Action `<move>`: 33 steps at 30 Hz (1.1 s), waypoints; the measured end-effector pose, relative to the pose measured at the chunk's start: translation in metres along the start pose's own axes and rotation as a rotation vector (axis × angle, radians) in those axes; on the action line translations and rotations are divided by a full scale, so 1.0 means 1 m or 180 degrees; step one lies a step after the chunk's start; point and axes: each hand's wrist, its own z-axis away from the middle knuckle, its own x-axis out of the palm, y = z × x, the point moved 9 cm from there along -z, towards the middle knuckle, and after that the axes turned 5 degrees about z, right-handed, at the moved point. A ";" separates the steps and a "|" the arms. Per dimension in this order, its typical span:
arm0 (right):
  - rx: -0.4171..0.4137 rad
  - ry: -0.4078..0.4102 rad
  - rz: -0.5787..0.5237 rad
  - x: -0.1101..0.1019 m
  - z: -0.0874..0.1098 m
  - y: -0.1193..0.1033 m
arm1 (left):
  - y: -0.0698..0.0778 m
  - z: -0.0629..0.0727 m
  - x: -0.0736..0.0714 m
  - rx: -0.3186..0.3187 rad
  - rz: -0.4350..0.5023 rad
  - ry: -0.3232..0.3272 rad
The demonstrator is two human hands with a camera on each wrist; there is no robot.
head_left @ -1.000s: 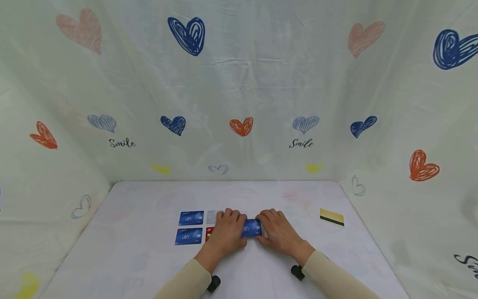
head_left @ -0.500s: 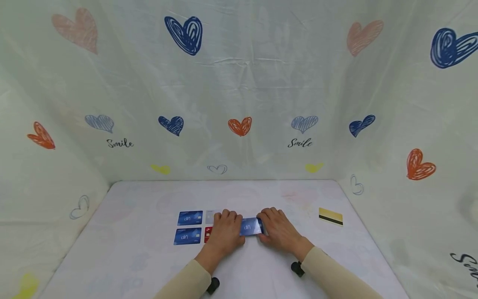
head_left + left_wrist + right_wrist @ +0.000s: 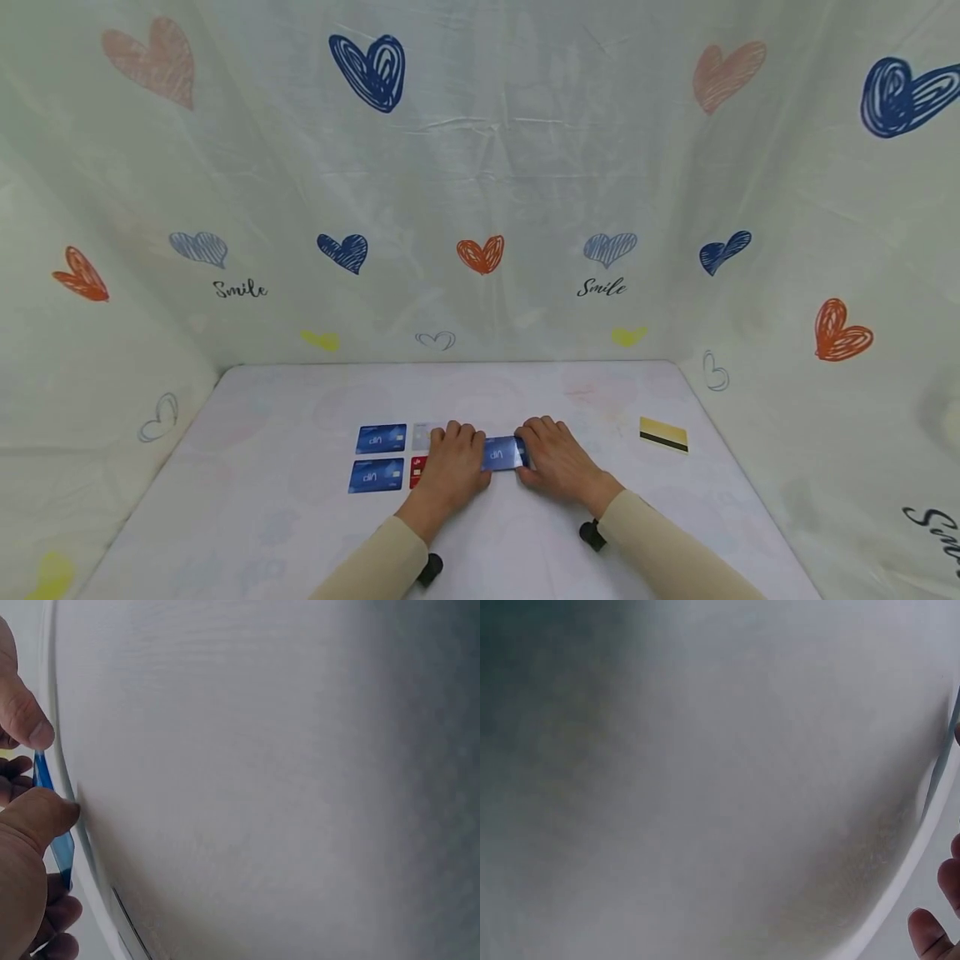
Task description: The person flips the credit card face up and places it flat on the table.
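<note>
A blue bank card (image 3: 501,453) is held at its two ends between my hands in the head view, with a bright glare and a dark strip towards its right end. My left hand (image 3: 453,458) pinches the left end, its thumb along the near edge. At the right end, my right hand (image 3: 557,458) grips with curled fingers and thumb. The left wrist view has the card (image 3: 62,855) nearly edge-on, the left thumb (image 3: 45,814) across it and the right thumb (image 3: 26,720) at its other end. Only a few fingertips (image 3: 949,883) enter the right wrist view.
Two blue cards (image 3: 381,439) lie left of my hands on the white table (image 3: 300,517). Partly covered by the left hand are a pale card (image 3: 420,436) and a red card (image 3: 417,472). A yellow card with a black stripe (image 3: 663,434) lies far right.
The card between my hands lay evenly before; its right part now catches a glare and looks tilted or bent. Both hands have barely moved. The head view has shifted slightly.
</note>
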 end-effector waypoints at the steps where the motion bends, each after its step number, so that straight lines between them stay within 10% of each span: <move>1: 0.0001 -0.0002 0.0006 0.001 0.000 0.000 | 0.000 0.000 0.000 0.0003 0.0009 0.0019; 13: 0.0204 -0.0274 0.0115 0.005 0.001 -0.001 | 0.005 0.004 0.002 -0.0050 0.0182 -0.0106; 24: -0.0119 -0.0658 0.0359 -0.003 0.024 -0.029 | 0.037 0.028 0.008 0.0436 0.0191 -0.0717; 33: -0.0003 -0.0872 0.0153 0.007 0.013 -0.028 | 0.027 0.022 0.018 0.0262 0.0333 -0.0877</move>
